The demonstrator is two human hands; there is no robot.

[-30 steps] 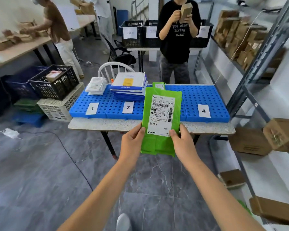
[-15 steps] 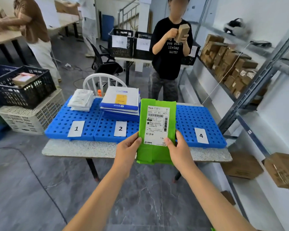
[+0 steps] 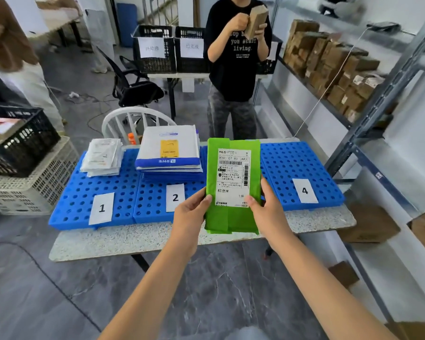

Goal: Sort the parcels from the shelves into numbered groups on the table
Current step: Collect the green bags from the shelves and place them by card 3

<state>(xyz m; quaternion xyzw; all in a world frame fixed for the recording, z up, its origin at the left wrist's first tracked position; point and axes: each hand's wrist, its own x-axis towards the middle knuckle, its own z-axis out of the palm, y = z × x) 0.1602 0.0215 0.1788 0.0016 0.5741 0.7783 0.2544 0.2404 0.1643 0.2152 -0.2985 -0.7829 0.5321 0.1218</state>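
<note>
The left hand and the right hand each pinched a lower side edge of the green parcel, thumbs on the front and fingers hidden behind, holding it upright in the air over the near edge of the table. The right thumb lay at the bottom corner of the white shipping label, which faced the camera. The parcel was a flat poly bag with folded, taped flaps; it looked light, soft and rather slick, probably holding clothing, so it would likely sag if held by one corner and was best gripped at both edges or under the middle. Behind it lay blue perforated mats with the cards 1, 2 and 4; the space between 2 and 4 was hidden by the parcel. A stack of white and blue mailers lay behind card 2, and thin white packets behind card 1.
</note>
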